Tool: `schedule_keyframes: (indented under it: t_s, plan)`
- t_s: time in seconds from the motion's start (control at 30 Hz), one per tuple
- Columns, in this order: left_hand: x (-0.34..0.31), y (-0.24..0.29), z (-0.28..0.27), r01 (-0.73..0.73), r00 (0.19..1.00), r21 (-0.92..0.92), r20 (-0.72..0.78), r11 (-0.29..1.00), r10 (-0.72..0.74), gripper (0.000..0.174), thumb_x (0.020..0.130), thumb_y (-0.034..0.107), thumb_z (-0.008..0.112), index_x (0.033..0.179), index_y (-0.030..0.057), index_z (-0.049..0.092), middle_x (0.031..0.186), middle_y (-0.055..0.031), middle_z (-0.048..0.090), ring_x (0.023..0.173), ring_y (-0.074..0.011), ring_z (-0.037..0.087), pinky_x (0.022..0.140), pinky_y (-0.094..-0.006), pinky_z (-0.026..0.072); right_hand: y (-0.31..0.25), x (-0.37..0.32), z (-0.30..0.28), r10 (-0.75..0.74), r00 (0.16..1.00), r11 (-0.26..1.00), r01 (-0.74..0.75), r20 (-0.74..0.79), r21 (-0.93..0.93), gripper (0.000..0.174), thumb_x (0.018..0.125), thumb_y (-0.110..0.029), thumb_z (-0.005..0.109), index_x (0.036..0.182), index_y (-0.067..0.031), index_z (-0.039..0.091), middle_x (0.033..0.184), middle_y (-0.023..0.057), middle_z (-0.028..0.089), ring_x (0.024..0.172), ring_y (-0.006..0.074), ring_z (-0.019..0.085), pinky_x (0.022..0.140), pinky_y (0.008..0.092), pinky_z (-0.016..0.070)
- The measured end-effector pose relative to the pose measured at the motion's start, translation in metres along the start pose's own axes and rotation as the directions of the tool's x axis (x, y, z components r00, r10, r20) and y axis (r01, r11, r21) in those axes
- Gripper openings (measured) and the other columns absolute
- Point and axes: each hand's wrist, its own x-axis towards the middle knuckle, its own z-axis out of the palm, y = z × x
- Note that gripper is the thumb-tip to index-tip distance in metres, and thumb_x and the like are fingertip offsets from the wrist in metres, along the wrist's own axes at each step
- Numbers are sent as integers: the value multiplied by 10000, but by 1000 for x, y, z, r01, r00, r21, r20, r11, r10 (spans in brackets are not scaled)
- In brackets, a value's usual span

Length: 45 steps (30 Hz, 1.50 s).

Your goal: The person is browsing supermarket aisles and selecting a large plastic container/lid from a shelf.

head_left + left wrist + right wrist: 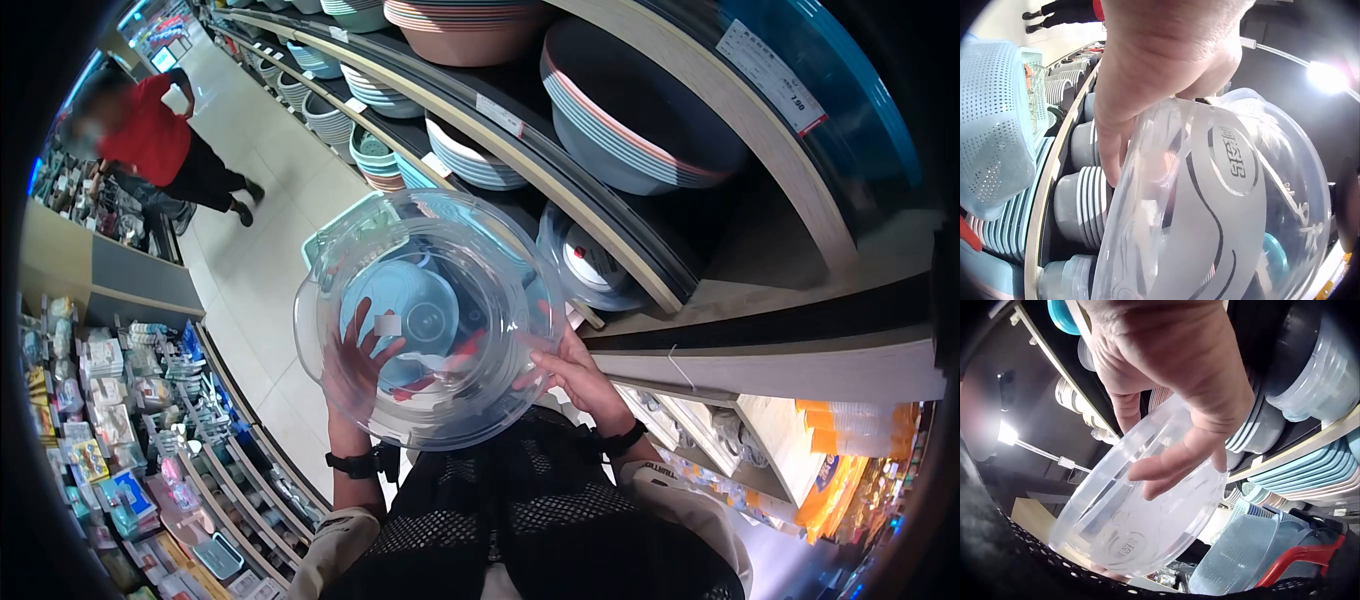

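I hold a large clear plastic basin (440,300) tilted up in front of me with both hands. My left hand (352,365) shows through its wall, fingers spread against the plastic; in the left wrist view the left hand (1147,75) grips the rim of the basin (1222,206), which bears a printed logo. My right hand (565,372) holds the opposite rim. From the right wrist the right hand (1172,394) pinches the basin (1147,512), thumb on one side and fingers curled over the edge. Blue bowls show through the plastic.
Curved shelves (600,230) on the right carry stacked grey, pink and white basins (620,110). A perforated blue basket (991,125) hangs close by. A person in a red top (150,130) stands up the tiled aisle (260,260). Racks of small goods (130,400) line the left.
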Motion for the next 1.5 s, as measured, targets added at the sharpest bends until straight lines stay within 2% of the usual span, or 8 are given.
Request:
schedule_keyframes:
  t_s: [0.2, 0.33, 0.4, 0.6, 0.93, 1.3, 1.37, 1.5]
  plan:
    - [8, -17, -2, 70, 998, 8, 2, 998, -70, 682, 1057, 497, 425, 1638, 226, 190, 1598, -177, 356, 1333, -345, 524, 1005, -517, 533, 24, 0, -11, -14, 971, 984, 56, -239, 171, 649, 989, -62, 545, 1573, -67, 261, 1384, 280, 570, 699, 211, 718, 592, 280, 604]
    - [10, -32, -7, 167, 981, 77, 87, 983, -174, 737, 1055, 538, 411, 1645, 187, 143, 1632, -177, 300, 1351, -350, 501, 1012, -543, 511, 29, -6, -30, 4, 943, 961, 88, -332, 262, 539, 977, -52, 551, 1488, -30, 378, 1291, 260, 632, 611, 184, 681, 569, 273, 595]
    - [10, -37, -2, 197, 974, 64, 105, 978, -203, 747, 1056, 553, 400, 1645, 175, 141, 1634, -178, 294, 1354, -362, 498, 1003, -541, 515, 29, -9, -34, -16, 923, 962, 119, -385, 246, 502, 966, -88, 609, 1434, -35, 437, 1269, 198, 644, 611, 197, 669, 548, 329, 604]
    - [10, -39, 2, 226, 955, 134, 166, 965, -247, 773, 1054, 605, 361, 1639, 134, 177, 1633, -183, 297, 1338, -384, 516, 1000, -495, 520, 30, -18, -42, -79, 831, 950, 230, -550, 212, 496, 968, -109, 620, 1421, -31, 434, 1194, 192, 646, 620, 227, 680, 547, 331, 608]
    - [12, -40, 1, 294, 926, 204, 183, 934, -331, 716, 1070, 568, 329, 1566, 53, 360, 1539, -189, 456, 1242, -354, 597, 1010, -468, 504, 38, -17, -49, -132, 679, 917, 360, -723, 171, 531, 978, -122, 611, 1455, -49, 388, 1205, 164, 617, 632, 214, 672, 548, 310, 583]
    - [11, -39, -3, 304, 916, 235, 195, 923, -351, 649, 1086, 520, 307, 1510, 49, 443, 1426, -182, 578, 1172, -318, 641, 996, -449, 493, 28, 20, -62, -184, 496, 806, 571, -849, 159, 524, 1004, -174, 645, 1432, -110, 348, 1182, 108, 586, 813, 239, 697, 635, 339, 594]
    - [11, -39, -3, 299, 921, 205, 192, 932, -338, 672, 1079, 494, 369, 1513, -17, 410, 1394, -216, 587, 1139, -318, 661, 980, -437, 514, 24, 29, -67, -182, 468, 795, 588, -865, 151, 510, 1005, -180, 647, 1422, -125, 359, 1192, 95, 582, 839, 243, 695, 646, 341, 594]
    - [10, -39, -9, 293, 923, 209, 190, 933, -333, 678, 1075, 500, 374, 1507, -21, 415, 1390, -220, 588, 1135, -318, 662, 982, -441, 510, 18, 49, -89, -138, 402, 753, 636, -905, 167, 485, 1003, -184, 649, 1406, -161, 380, 1239, 70, 572, 927, 258, 683, 701, 360, 602]
